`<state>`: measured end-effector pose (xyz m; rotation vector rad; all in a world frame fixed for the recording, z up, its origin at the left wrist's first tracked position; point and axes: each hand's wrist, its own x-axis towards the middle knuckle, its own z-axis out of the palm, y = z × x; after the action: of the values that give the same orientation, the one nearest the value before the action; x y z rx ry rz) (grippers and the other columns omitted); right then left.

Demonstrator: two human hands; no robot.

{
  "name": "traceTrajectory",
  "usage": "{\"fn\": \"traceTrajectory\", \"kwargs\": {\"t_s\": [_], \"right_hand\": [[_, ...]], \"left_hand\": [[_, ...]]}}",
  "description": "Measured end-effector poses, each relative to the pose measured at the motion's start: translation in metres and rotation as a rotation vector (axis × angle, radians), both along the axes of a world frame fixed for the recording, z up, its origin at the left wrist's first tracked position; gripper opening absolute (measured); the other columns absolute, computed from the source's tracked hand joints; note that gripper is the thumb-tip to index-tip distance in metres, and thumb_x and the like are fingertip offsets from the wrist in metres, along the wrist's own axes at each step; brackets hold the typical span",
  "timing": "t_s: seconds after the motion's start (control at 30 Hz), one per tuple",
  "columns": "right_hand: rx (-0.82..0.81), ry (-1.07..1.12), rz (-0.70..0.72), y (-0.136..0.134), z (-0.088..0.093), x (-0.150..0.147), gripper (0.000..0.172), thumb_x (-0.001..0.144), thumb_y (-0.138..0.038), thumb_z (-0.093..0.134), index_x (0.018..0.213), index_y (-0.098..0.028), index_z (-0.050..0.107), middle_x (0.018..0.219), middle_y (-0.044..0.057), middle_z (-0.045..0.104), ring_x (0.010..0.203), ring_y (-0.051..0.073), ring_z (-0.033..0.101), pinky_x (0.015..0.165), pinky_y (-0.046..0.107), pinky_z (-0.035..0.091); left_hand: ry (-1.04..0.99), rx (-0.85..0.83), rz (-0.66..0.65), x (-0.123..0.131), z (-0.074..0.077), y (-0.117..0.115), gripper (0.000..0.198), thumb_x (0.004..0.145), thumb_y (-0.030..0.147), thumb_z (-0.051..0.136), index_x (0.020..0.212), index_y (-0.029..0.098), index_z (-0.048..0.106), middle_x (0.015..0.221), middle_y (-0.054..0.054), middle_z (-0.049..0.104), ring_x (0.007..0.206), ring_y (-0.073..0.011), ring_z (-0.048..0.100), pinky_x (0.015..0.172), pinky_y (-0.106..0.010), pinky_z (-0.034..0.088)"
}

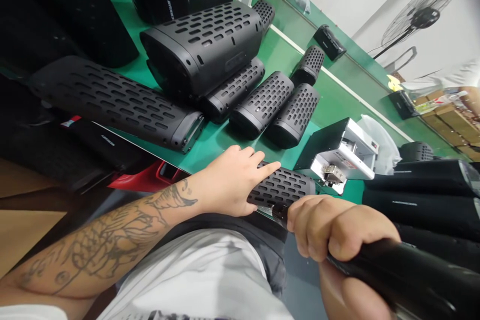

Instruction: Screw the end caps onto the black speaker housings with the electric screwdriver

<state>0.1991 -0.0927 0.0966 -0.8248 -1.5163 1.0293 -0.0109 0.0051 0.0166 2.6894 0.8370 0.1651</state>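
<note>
My left hand (234, 180) is curled over a black slotted casing (287, 185) at the bench's near edge, fingers on top and thumb on the near side. In my right hand (337, 225) is a thick black electric screwdriver (420, 270), held with the fingers wrapped around its body. Its narrow nose (279, 211) is close against the casing's near side; whether the bit touches a screw is hidden. A silver and black screw feeder (343, 155) stands just beyond the casing.
Several slotted black casings (262, 100) lie on the green bench (210, 145), with a larger one (210, 40) stacked among them. Black packages (416, 195) lie at right. A conveyor (337, 80) runs behind. Another person's sleeve (450, 77) and a fan (423, 17) are farther off.
</note>
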Motion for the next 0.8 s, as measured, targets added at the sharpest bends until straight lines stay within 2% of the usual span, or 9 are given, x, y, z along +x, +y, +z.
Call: {"fn": "traceTrajectory", "kwargs": {"t_s": [0.2, 0.3, 0.37, 0.43, 0.5, 0.57, 0.67, 0.8], "right_hand": [[-0.012, -0.041, -0.022, -0.004, 0.001, -0.009, 0.030, 0.111, -0.047, 0.084, 0.095, -0.026, 0.071, 0.073, -0.003, 0.071, 0.062, 0.017, 0.071, 0.073, 0.038, 0.069], [0.037, -0.024, 0.078, -0.002, 0.003, 0.003, 0.036, 0.124, -0.048, 0.057, 0.100, -0.026, 0.073, 0.072, -0.002, 0.072, 0.060, 0.017, 0.074, 0.074, 0.037, 0.072], [0.120, 0.069, 0.122, 0.002, 0.009, 0.024, 0.039, 0.127, -0.048, 0.049, 0.106, -0.026, 0.074, 0.068, -0.005, 0.070, 0.049, 0.015, 0.070, 0.066, 0.034, 0.071], [0.209, 0.138, -0.034, 0.008, 0.015, 0.052, 0.031, 0.121, -0.051, 0.064, 0.110, -0.026, 0.078, 0.065, -0.007, 0.069, 0.042, 0.015, 0.064, 0.057, 0.035, 0.068], [0.313, 0.118, -0.321, 0.017, 0.018, 0.082, 0.033, 0.107, -0.058, 0.082, 0.106, -0.025, 0.082, 0.064, -0.006, 0.070, 0.041, 0.016, 0.063, 0.052, 0.035, 0.064], [0.395, 0.078, -0.567, 0.031, 0.012, 0.108, 0.037, 0.096, -0.061, 0.093, 0.098, -0.025, 0.082, 0.063, -0.005, 0.071, 0.042, 0.016, 0.063, 0.050, 0.035, 0.063], [0.395, 0.082, -0.682, 0.050, -0.008, 0.131, 0.036, 0.094, -0.055, 0.096, 0.091, -0.024, 0.077, 0.061, -0.006, 0.070, 0.043, 0.016, 0.062, 0.050, 0.033, 0.063], [0.362, 0.095, -0.677, 0.058, -0.030, 0.135, 0.036, 0.096, -0.051, 0.094, 0.088, -0.022, 0.073, 0.061, -0.006, 0.067, 0.043, 0.015, 0.061, 0.048, 0.031, 0.062]], "left_hand": [[0.017, -0.003, 0.005, -0.001, 0.004, -0.001, 0.106, 0.091, 0.059, 0.093, 0.181, 0.021, 0.054, 0.151, -0.021, 0.074, 0.125, -0.0454, 0.075, 0.100, -0.057, 0.059], [0.011, 0.013, 0.019, -0.001, 0.002, -0.001, 0.105, 0.089, 0.058, 0.095, 0.179, 0.020, 0.058, 0.149, -0.021, 0.075, 0.123, -0.0452, 0.075, 0.100, -0.058, 0.060], [0.006, 0.026, 0.034, -0.001, -0.001, -0.002, 0.102, 0.088, 0.056, 0.095, 0.177, 0.021, 0.060, 0.147, -0.021, 0.076, 0.122, -0.0441, 0.076, 0.099, -0.056, 0.061], [0.009, 0.039, 0.046, -0.001, -0.003, -0.002, 0.099, 0.088, 0.055, 0.095, 0.176, 0.022, 0.062, 0.145, -0.020, 0.078, 0.120, -0.0432, 0.077, 0.099, -0.056, 0.061], [0.013, 0.041, 0.051, -0.001, -0.004, -0.003, 0.099, 0.087, 0.053, 0.094, 0.175, 0.022, 0.063, 0.145, -0.020, 0.078, 0.120, -0.0429, 0.077, 0.099, -0.057, 0.062], [0.018, 0.032, 0.054, 0.000, -0.003, -0.003, 0.098, 0.087, 0.051, 0.094, 0.175, 0.021, 0.063, 0.146, -0.020, 0.078, 0.120, -0.0430, 0.077, 0.100, -0.058, 0.063], [0.013, 0.032, 0.058, 0.002, -0.004, -0.003, 0.096, 0.087, 0.049, 0.094, 0.174, 0.020, 0.064, 0.147, -0.020, 0.078, 0.122, -0.0433, 0.077, 0.101, -0.059, 0.063], [-0.052, 0.054, 0.044, 0.002, -0.010, -0.001, 0.097, 0.085, 0.051, 0.095, 0.172, 0.020, 0.065, 0.144, -0.022, 0.078, 0.119, -0.0457, 0.078, 0.098, -0.061, 0.065]]}}
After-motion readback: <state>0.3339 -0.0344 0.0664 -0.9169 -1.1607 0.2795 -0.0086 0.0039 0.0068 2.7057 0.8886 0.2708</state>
